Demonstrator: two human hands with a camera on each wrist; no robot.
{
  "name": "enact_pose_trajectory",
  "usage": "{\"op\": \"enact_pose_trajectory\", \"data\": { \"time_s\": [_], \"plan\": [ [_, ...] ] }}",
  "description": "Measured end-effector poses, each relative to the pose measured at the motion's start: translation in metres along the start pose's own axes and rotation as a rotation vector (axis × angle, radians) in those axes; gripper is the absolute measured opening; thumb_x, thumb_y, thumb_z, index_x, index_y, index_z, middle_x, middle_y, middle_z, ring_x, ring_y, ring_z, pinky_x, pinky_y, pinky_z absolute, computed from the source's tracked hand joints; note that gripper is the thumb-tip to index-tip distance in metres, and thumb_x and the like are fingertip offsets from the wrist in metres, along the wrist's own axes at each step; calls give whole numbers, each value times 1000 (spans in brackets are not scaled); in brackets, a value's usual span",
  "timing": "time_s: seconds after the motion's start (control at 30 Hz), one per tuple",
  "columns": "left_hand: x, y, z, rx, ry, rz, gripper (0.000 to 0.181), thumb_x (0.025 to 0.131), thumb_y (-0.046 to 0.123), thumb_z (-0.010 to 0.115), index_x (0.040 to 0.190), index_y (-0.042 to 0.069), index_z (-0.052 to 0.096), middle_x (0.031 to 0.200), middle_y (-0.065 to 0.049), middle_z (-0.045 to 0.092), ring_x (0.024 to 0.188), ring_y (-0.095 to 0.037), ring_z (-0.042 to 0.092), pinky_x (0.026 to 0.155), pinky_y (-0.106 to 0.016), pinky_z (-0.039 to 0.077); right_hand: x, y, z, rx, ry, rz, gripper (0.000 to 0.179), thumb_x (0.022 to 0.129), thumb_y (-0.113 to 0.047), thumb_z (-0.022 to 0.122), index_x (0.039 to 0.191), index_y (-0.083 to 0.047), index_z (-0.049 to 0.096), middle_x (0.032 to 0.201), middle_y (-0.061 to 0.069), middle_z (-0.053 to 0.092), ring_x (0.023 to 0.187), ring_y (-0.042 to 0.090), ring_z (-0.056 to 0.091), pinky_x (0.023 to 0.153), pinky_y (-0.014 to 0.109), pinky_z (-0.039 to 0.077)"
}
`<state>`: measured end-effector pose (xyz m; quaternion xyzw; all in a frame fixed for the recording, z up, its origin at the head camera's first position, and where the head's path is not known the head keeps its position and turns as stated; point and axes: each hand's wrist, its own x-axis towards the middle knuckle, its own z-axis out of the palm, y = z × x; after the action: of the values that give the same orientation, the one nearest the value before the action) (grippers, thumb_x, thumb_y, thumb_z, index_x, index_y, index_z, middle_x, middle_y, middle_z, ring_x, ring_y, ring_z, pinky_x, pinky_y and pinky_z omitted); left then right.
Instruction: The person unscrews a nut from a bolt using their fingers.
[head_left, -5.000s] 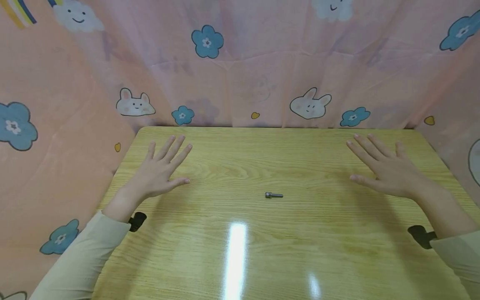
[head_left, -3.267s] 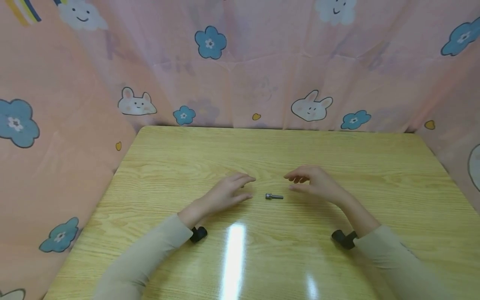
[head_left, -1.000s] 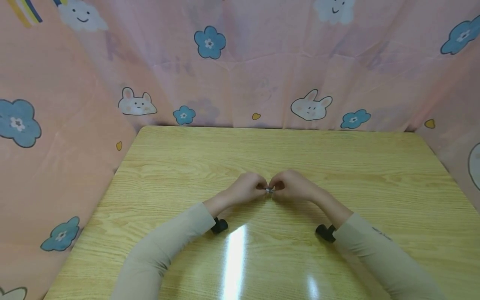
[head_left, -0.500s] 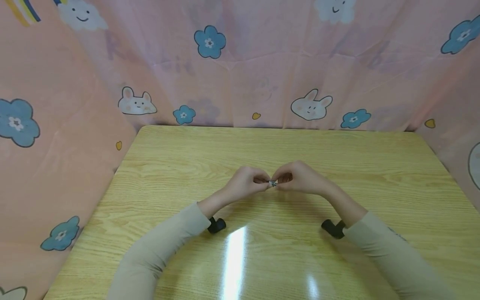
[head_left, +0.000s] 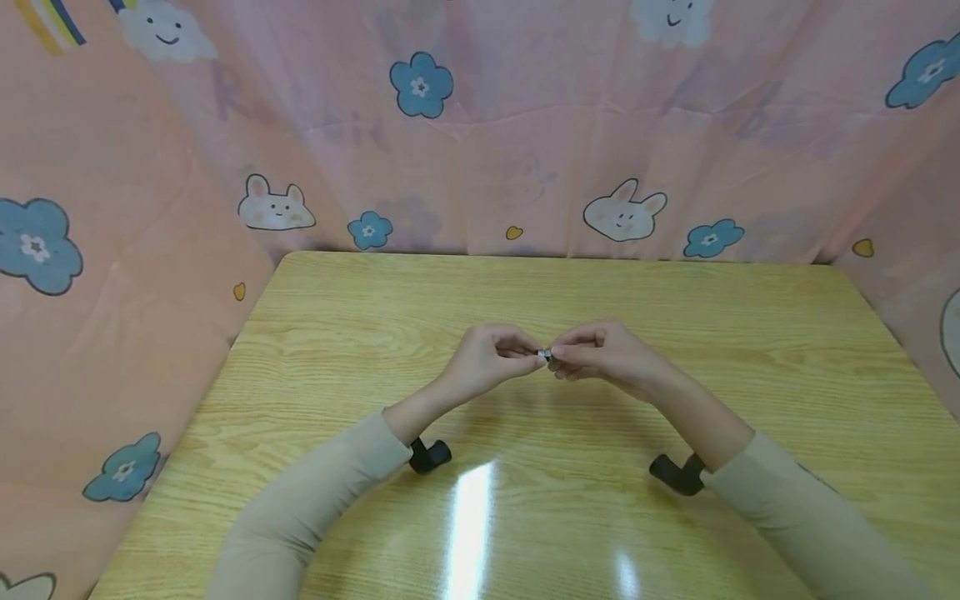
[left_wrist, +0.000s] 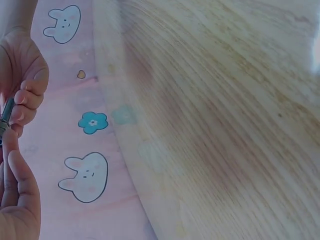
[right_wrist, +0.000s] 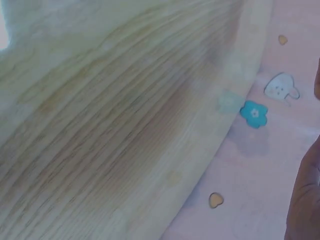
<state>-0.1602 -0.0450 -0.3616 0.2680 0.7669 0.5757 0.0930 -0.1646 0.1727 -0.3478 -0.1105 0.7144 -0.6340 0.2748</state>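
A small metal bolt (head_left: 545,354) is held between both hands over the middle of the table. My left hand (head_left: 483,358) pinches its left end between thumb and fingers. From the other side, my right hand (head_left: 611,357) has its thumb and fingertips closed on the bolt's right part. In the left wrist view the bolt's grey shank (left_wrist: 8,109) points toward the curled fingers of the right hand (left_wrist: 24,70), while the left hand (left_wrist: 20,200) is below at its thicker end. The right wrist view catches only the edge of the right hand (right_wrist: 306,195).
A wood-grain table (head_left: 360,308) spreads beneath both hands, with a bright light reflection on its near part. Pink printed cloth (head_left: 517,150) hangs behind and at the sides. Black wrist cameras (head_left: 431,457) sit below the sleeve cuffs.
Both hands were spread apart and the bolt lay on the table. They came together, pinched it and lifted it. Lately the right hand's fingers have shifted their grip on it.
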Motion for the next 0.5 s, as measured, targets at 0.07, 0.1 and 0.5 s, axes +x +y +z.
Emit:
{"op": "enact_pose_trajectory", "data": {
  "time_s": [0.07, 0.1, 0.5],
  "plan": [
    [-1, 2, 0, -11, 14, 7, 16, 86, 13, 68, 97, 2, 70, 92, -6, 69, 81, -12, 66, 72, -26, 55, -2, -2, 3, 67, 8, 26, 15, 93, -14, 59, 98, -2, 66, 85, 4, 69, 78, 14, 66, 77, 30, 55],
    [-1, 3, 0, -16, 21, 7, 15, 86, 13, 68, 96, 2, 70, 92, -6, 69, 81, -12, 66, 72, -26, 55, -2, -3, 5, 96, 12, 35, 13, 93, -14, 58, 96, -4, 66, 83, 4, 69, 77, 14, 66, 75, 28, 56],
    [-4, 7, -2, -52, 39, 43, 14, 85, 9, 68, 96, 0, 69, 91, -9, 69, 80, -12, 67, 72, -28, 56, -6, -11, 17, 336, 28, 32, 18, 93, -6, 57, 84, -11, 72, 78, 4, 70, 70, 11, 67, 67, 21, 55]
  ]
}}
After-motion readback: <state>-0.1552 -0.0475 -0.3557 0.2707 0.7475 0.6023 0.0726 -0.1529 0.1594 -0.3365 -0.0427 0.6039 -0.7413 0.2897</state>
